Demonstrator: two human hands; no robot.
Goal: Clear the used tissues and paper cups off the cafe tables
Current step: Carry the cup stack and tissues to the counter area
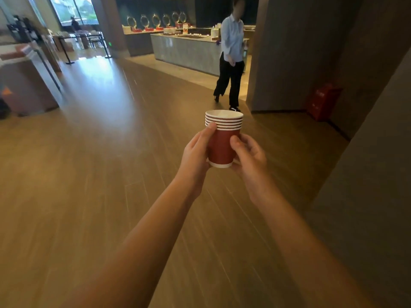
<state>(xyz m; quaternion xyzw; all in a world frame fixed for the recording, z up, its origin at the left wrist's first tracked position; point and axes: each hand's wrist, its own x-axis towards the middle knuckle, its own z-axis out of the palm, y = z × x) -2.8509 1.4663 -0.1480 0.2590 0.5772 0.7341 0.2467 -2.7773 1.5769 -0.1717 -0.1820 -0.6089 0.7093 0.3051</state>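
At the far left stands a brown counter with a pale top, and behind it bright tall windows throw a glare across the brown wood-plank floor. Moving inward, the bare left hand is curled around the left side of a nested stack of red paper cups with white rims, its thumb lying up against the lowest rims and its fingers hidden behind the cup wall. The stack is held upright in mid-air in front of the person, well above the floor, with several white rims layered at the top and a white band at the base. Just to the right, the bare right hand closes on the same stack from the other side, thumb pressed to the red wall and fingers cupped at the lower edge. Beyond the cups, a long grey buffet counter carries round-lidded serving dishes, and a person in a light blue shirt and black trousers walks beside it. At the right rises a dark grey wall, with a red box at its foot.
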